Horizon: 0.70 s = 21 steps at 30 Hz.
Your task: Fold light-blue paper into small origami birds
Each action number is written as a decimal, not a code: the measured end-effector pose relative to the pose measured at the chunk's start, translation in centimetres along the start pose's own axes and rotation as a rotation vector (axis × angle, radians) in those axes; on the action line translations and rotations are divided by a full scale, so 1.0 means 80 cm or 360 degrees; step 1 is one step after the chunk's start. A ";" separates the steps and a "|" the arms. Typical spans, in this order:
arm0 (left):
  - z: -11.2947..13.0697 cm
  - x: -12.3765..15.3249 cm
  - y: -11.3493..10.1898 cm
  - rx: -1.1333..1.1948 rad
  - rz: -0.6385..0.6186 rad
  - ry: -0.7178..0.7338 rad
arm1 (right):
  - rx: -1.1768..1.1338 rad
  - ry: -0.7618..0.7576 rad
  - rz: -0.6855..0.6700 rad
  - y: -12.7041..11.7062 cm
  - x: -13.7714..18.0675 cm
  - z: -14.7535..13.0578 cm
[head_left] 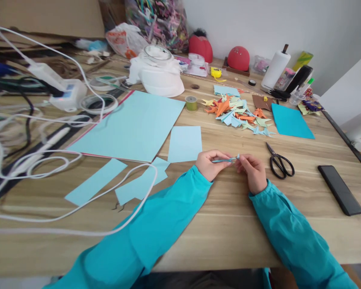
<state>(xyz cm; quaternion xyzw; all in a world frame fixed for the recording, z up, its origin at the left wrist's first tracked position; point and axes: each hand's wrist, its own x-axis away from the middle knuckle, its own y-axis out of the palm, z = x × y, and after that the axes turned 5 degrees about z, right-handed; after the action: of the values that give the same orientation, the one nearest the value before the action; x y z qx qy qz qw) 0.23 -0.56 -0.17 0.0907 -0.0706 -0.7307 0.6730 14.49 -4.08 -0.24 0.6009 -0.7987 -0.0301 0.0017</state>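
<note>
My left hand and my right hand meet over the wooden table, both pinching a small folded piece of light blue paper held flat between the fingertips. Both arms wear teal sleeves. A small light blue paper square lies just beyond my left hand. Black scissors lie shut to the right of my right hand. A pile of folded paper cranes in orange, green and blue sits farther back.
A large light blue sheet and cut strips lie to the left, crossed by white cables. A black phone lies at right, a teal sheet behind it. A white bowl-like appliance, paper towel roll and clutter line the back.
</note>
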 end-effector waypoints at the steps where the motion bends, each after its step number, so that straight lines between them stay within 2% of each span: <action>1: 0.000 0.000 0.000 -0.0001 -0.0013 0.0002 | -0.0002 -0.0013 0.0001 0.001 0.000 -0.001; 15: -0.004 -0.001 -0.001 -0.0043 0.0011 0.0037 | -0.0073 -0.0012 0.0022 0.001 0.000 -0.002; 21: -0.007 0.000 0.000 0.0054 0.0051 -0.0007 | -0.0044 0.0007 0.0042 -0.002 0.000 0.002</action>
<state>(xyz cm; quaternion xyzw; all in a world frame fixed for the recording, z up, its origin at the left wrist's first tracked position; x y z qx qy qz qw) 0.36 -0.51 -0.69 0.0993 -0.0860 -0.7187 0.6828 14.64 -4.10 -0.42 0.5904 -0.8060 -0.0397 0.0123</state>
